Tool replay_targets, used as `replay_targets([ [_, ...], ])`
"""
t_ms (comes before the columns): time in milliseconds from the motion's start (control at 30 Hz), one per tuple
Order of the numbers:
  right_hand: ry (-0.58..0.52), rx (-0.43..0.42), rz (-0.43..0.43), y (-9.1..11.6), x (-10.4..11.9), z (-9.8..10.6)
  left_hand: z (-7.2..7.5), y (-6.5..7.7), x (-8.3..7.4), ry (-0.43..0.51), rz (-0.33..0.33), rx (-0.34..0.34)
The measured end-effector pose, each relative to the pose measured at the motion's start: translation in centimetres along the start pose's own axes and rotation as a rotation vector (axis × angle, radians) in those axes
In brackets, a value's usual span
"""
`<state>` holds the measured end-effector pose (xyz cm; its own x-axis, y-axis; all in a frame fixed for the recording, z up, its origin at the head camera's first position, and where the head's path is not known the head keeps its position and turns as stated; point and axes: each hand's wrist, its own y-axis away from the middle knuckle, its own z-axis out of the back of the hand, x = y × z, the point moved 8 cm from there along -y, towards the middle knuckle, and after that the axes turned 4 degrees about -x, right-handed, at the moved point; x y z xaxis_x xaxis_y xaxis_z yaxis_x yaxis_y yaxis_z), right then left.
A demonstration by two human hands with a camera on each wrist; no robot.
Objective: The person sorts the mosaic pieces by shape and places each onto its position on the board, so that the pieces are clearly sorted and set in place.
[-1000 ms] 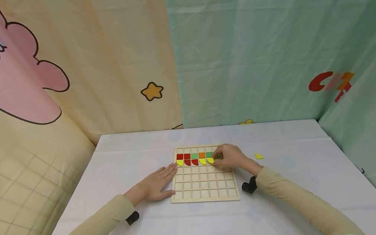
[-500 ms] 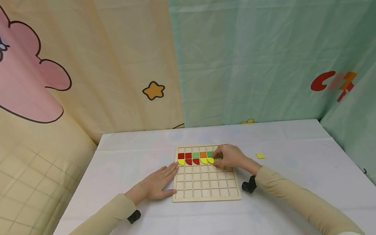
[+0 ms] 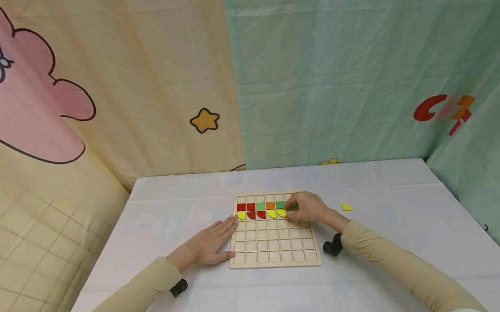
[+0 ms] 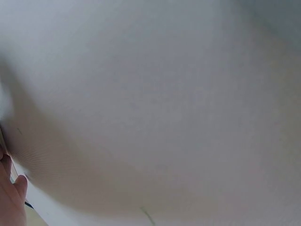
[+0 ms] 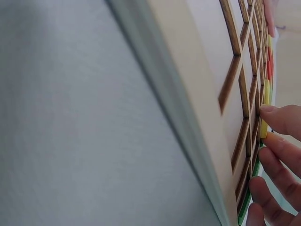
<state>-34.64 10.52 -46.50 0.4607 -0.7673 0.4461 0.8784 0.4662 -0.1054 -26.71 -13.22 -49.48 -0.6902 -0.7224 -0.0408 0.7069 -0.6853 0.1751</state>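
In the head view, a wooden grid board (image 3: 262, 246) lies on the table with coloured tiles in two of its upper rows. My right hand (image 3: 310, 207) is over the board's upper right part, thumb and index finger pinching a yellow quarter-circle tile (image 3: 281, 213). The right wrist view has this yellow tile (image 5: 264, 126) between thumb and index finger, with the other fingers curled near a green tile (image 5: 249, 190). Stretched out flat, my left hand (image 3: 208, 243) touches the board's left edge. Only part of the left hand (image 4: 11, 200) appears in the left wrist view.
One loose yellow tile (image 3: 346, 207) lies on the white table (image 3: 182, 196) right of the board. Square tiles such as the orange one (image 3: 270, 205) form a row above red and yellow quarter circles. Printed curtains (image 3: 314, 71) stand behind the table.
The head view has shifted slightly. My right hand has moved very little at the same yellow tile, and my left hand keeps its place on the board's edge.
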Motion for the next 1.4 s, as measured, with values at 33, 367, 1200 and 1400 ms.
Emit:
replay_targets([
  [33, 0.000, 0.001, 0.000, 0.02, -0.02, 0.01, 0.01, -0.02, -0.02, -0.001, -0.002, 0.000],
  [367, -0.015, 0.000, 0.015, 0.27, -0.05, 0.04, -0.09, -0.14, -0.13, -0.001, 0.000, 0.004],
  [1200, -0.036, -0.042, 0.004, 0.57, -0.35, 0.33, 0.20, -0.06, -0.25, -0.001, 0.003, 0.003],
  [1400, -0.039, -0.048, -0.024, 0.88, -1.01, 0.88, 0.31, 0.07, -0.28, 0.004, 0.006, 0.007],
])
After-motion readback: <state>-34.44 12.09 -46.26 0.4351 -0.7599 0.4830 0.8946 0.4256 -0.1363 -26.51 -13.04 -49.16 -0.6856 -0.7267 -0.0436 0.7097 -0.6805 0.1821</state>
